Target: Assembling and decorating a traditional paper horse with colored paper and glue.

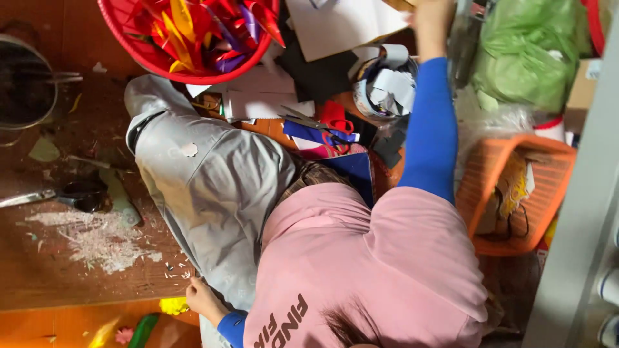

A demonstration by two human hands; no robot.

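My right hand (431,22) reaches to the paper (335,26) just right of the basket (129,38) — its grip I cannot tell. My left hand (203,299) rests loose and empty on the floor (77,283), far below the basket — I should lean on it and take only one sheet.

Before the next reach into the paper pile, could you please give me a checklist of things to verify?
1. Right hand grip: cannot tell, its fingers are cut off at the frame edge.
2. Left hand free: ok, propped on the floor, holding nothing.
3. Red-handled scissors within reach: ok, lying on coloured paper.
4. Red basket upright: ok.
5. Floor tidy: not ok, paper scraps scattered.
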